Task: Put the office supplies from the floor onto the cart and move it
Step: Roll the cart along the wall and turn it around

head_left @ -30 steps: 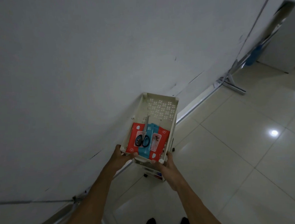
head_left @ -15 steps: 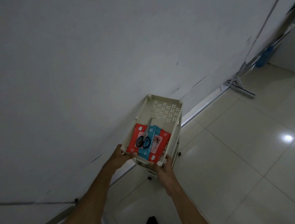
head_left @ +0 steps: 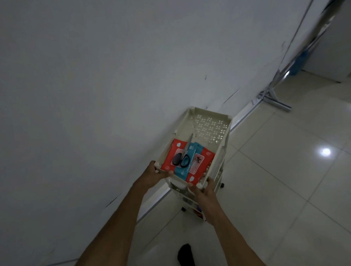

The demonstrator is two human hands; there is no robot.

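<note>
Cart (head_left: 223, 118) is the landmark — cream plastic, parked right against the wall (head_left: 87, 76) on its left. Left hand (head_left: 152, 175) grips its near-left corner, fingers curled over the rim. Inside the top tray at the near end lie red-and-blue packets (head_left: 200, 162) with black-handled scissors (head_left: 181, 157) on top (far end bare). Right hand (head_left: 205, 192) clutches the near-right corner. Tiled floor (head_left: 293, 188) spreads right of it.

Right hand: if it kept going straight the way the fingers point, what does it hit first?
The right hand already grips the near rim of the cart, so it would push into that rim at once. Just beyond lies the red and blue pack with the scissors on top; depth is unclear.
</note>
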